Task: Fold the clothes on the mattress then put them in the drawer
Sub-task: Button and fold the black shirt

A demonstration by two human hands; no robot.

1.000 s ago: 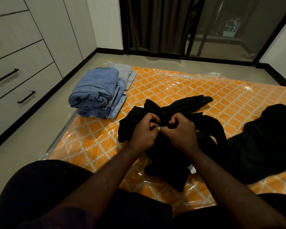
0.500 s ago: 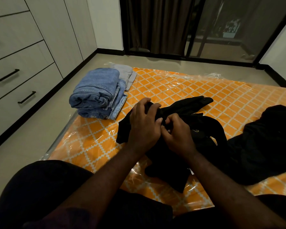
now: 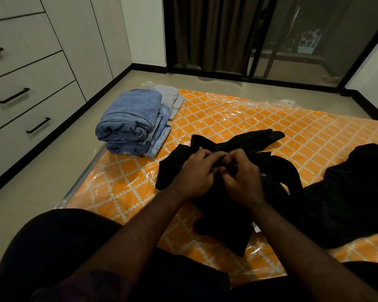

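Head view took in the wall of drawers (image 3: 31, 83) on the left, all closed, with black bar handles. Just right of them, on the left edge of the orange lattice-print mattress (image 3: 260, 118), which lay on the floor in clear plastic wrap, sat a stack of folded blue jeans (image 3: 129, 118). A folded grey garment (image 3: 170, 97) was tucked against its far side.

In the middle, a crumpled black garment (image 3: 223, 225) lay on the mattress in front of the seated person, one part trailing off toward the far right. The left hand (image 3: 194, 173) and right hand (image 3: 242, 177) met over it, touching each other. The fingers (image 3: 202, 154) of both were curled and pinching a small bit of the black cloth; which part of the garment it was I could not tell.

Further right, a second black garment (image 3: 354, 188) lay in a loose, unfolded heap on the mattress. Behind it all hung a dark curtain (image 3: 205, 33) beside a glass door (image 3: 303, 40).
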